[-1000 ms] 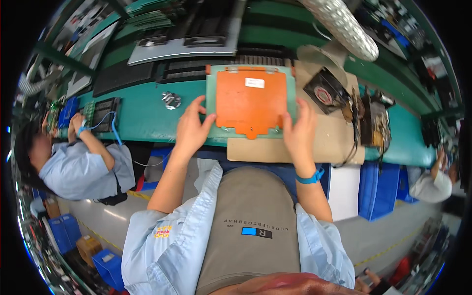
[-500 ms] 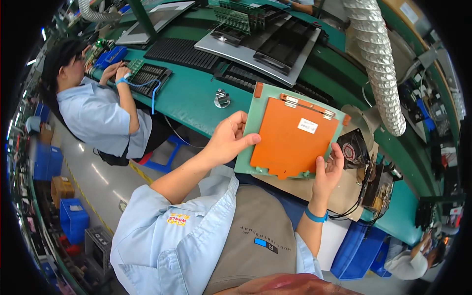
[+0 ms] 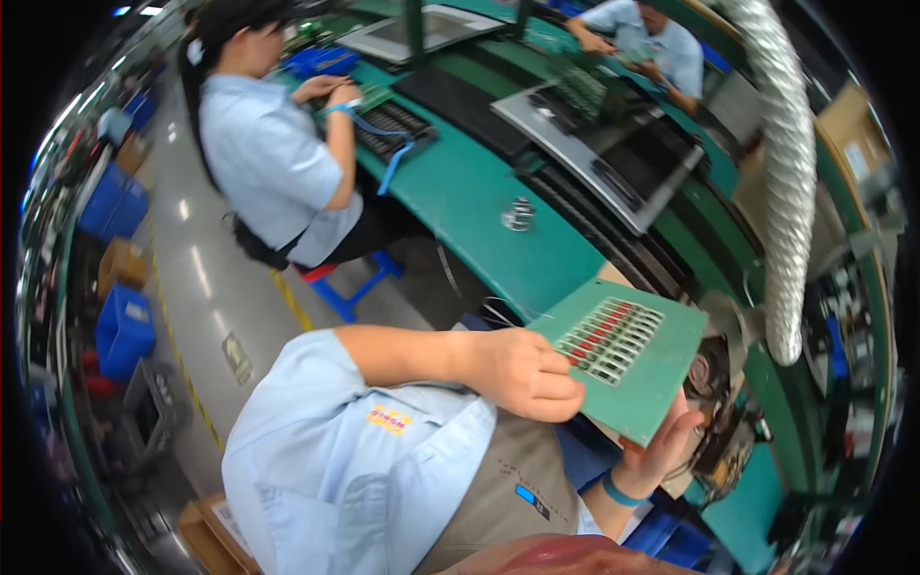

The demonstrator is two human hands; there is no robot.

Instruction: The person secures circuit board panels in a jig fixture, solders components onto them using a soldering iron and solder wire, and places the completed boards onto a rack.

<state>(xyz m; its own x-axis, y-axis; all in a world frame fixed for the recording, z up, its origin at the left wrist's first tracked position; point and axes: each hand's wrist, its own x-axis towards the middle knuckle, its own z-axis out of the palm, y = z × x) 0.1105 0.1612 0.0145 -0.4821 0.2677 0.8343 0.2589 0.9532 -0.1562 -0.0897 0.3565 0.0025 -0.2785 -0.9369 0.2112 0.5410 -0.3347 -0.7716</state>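
Observation:
I hold a green fixture plate [image 3: 661, 369] tilted in front of me. Its visible face has a block of rows of slots, some with red pieces in them. Closed round the lower left edge is my left hand [image 3: 527, 374], its knuckles toward me and its thumb hidden. At the lower right edge my right hand [image 3: 661, 446] supports the plate, with part of the hand behind it. A blue band [image 3: 625, 489] circles my right wrist. The orange side of the plate is turned out of sight.
A small metal part [image 3: 518, 215] lies on the green bench [image 3: 460, 230]. A co-worker [image 3: 264, 163] sits left, another person [image 3: 652, 48] works across. A silver duct [image 3: 786, 192] hangs at right; a fan [image 3: 709, 369] stands beyond the plate. Blue bins [image 3: 125, 331] line the floor.
The plate has been turned over, from its orange hinged side to its green slotted side. My left hand now wraps the near edge. The whole view has swung left.

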